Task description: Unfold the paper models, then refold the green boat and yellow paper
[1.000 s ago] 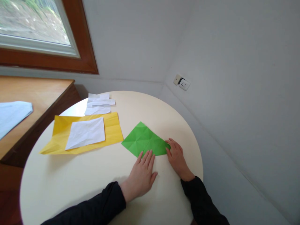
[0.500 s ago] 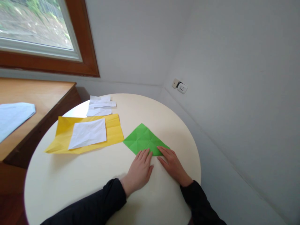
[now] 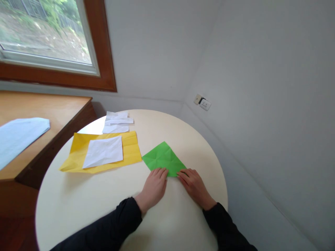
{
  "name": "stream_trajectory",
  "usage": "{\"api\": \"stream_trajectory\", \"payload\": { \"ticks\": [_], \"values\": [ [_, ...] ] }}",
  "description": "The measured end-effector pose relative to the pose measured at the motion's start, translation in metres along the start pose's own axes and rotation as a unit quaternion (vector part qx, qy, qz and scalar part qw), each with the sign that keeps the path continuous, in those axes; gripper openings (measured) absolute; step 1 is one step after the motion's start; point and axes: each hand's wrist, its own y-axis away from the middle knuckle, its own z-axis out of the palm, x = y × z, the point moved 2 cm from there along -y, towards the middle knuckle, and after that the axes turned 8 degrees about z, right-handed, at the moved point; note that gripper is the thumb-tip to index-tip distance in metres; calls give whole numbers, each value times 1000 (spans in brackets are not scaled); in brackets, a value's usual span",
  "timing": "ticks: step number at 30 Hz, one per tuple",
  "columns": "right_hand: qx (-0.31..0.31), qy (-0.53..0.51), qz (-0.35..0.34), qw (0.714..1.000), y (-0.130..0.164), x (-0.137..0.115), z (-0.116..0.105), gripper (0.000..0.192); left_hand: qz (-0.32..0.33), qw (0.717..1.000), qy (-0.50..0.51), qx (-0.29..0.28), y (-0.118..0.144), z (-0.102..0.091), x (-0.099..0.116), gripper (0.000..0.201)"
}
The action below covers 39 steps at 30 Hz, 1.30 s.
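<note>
A green sheet of paper [image 3: 163,157] with crease lines lies on the round cream table, one corner pointing to the far side. My left hand [image 3: 154,186] holds its near edge, fingers close together over the paper and the thumb tucked underneath or behind. At the near right part of the sheet, my right hand [image 3: 195,186] pinches the edge between thumb and fingers. A short stretch of green edge shows between the two hands. The paper under the fingertips is hidden.
Left of the green sheet, a yellow paper [image 3: 132,150] bears a white sheet [image 3: 104,151]. Several white paper pieces [image 3: 116,128] lie at the table's [image 3: 183,132] far edge. A wooden desk [image 3: 65,108] with a pale blue cloth-like item [image 3: 23,134] stands left; walls and a socket [image 3: 205,104] are behind.
My left thumb, spread out before, has drawn in against the fingers at the paper's edge. My right thumb and fingers have closed together on the sheet. The view has shifted slightly.
</note>
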Motion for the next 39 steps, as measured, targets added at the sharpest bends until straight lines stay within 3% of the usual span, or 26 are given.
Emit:
{"api": "stream_trajectory", "payload": {
  "ticks": [7, 12, 15, 17, 20, 22, 25, 27, 29, 33, 35, 39],
  "values": [
    [9, 30, -62, 998, -15, -22, -20, 26, -11, 1000, 12, 23, -1, -2, -10, 33],
    [22, 10, -57, 998, -29, -37, -48, 19, -6, 998, 31, 48, -4, -16, -18, 26],
    [103, -82, -13, 991, -39, -32, -73, 17, 4, 992, 57, 112, -3, -32, -23, 26],
    [182, -160, 42, 969, -46, -20, -85, 22, -11, 982, 98, 164, -3, -45, -26, 26],
    [259, -248, 135, 924, -56, 9, -77, 27, -90, 952, 188, 224, -3, -65, -32, 23],
    [224, -293, 210, 906, -63, 27, -50, 35, -152, 926, 243, 247, -5, -76, -36, 21],
    [101, -435, 270, 853, -69, 36, 0, 52, -215, 870, 331, 296, -7, -84, -44, 21],
    [1, -513, 235, 826, -71, 25, 24, 60, -248, 822, 404, 315, -8, -84, -51, 23],
    [-70, -568, 182, 800, -71, 7, 35, 64, -279, 769, 478, 320, -8, -80, -56, 31],
    [-119, -611, 134, 771, -70, -18, 34, 73, -324, 665, 590, 325, -6, -72, -60, 64],
    [-131, -625, 150, 755, -68, -20, 33, 69, -335, 647, 601, 329, -3, -70, -59, 79],
    [-136, -660, 206, 710, -61, -17, 33, 54, -337, 671, 580, 315, 5, -62, -58, 88]
  ]
}}
